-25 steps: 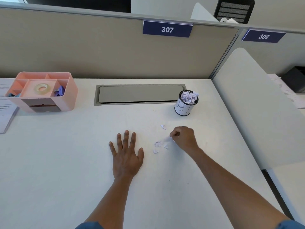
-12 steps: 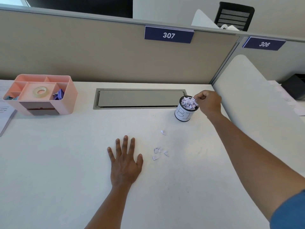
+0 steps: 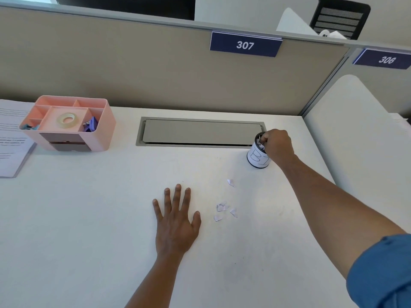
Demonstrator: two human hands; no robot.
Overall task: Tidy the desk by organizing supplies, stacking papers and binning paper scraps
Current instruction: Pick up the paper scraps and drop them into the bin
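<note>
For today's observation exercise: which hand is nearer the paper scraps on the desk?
Left. The left hand lies flat beside the scraps; the right hand is over the bin.

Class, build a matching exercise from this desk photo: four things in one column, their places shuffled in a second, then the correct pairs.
Things
1. tape roll
2. left hand
3. right hand
4. loose scraps

Places
A. flat on the desk
B. at the mouth of the bin cup
C. inside the pink organizer
D. on the desk between the hands

Pairs: 1-C, 2-A, 3-B, 4-D

Organizer at the desk's back left, bin back right, scraps before the bin
</note>
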